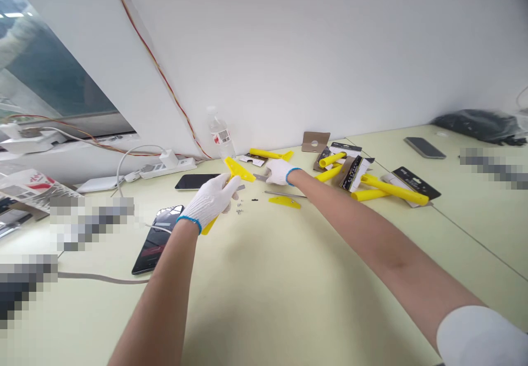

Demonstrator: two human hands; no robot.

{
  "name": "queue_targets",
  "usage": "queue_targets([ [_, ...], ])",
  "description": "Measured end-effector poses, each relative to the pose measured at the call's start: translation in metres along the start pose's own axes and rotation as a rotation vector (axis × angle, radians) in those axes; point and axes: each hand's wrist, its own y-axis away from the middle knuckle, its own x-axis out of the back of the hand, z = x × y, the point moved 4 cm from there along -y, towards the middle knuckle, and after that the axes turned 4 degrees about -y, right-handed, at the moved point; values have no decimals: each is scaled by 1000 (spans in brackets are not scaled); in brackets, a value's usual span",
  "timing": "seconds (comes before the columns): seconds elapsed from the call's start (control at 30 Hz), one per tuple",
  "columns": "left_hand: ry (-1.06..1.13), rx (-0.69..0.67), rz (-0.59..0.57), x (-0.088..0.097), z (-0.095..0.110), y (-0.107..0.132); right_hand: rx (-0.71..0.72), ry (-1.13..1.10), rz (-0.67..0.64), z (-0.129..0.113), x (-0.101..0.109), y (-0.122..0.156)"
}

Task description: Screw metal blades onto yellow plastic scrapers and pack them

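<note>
My left hand (212, 198), in a white knit glove with a blue cuff, is closed around a yellow scraper (240, 170). The scraper's wide head points away from me, and its handle end shows below the palm. My right hand (280, 172), gloved alike, is closed at the fingertips on a flat grey blade (260, 177) just right of the scraper head. Between and below the hands lie several small screws (239, 209), a small black piece (254, 199), a yellow curved plate (284, 202) and a thin metal rod (284, 194), partly behind my right forearm.
More yellow scrapers (396, 188) and black packaging cards (414, 183) lie to the right. A plastic bottle (221, 135) stands by the wall. Phones (159, 239) lie at left, with a power strip (169, 168) and cables behind. Another phone (424, 147) rests far right.
</note>
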Motion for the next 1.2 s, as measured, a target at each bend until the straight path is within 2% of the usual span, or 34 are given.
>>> queue_targets([
  [0.2, 19, -35, -66, -21, 0, -10, 6, -168, 23, 6, 20, 53],
  [0.4, -10, -75, -250, -44, 0, -21, 9, -291, 20, 9, 8, 88],
  [0.6, -36, -108, -253, -48, 1, -20, 1, -296, -16, 9, -2, 94],
  [0.8, -53, -76, -224, -48, 3, -20, 39, -125, 86, 6, 3, 92],
  [1.0, -62, -67, -244, -47, 9, -18, 15, -117, 30, -4, 0, 96],
  [1.2, -79, -68, -238, -49, 6, -20, 25, -72, 33, -5, 0, 97],
])
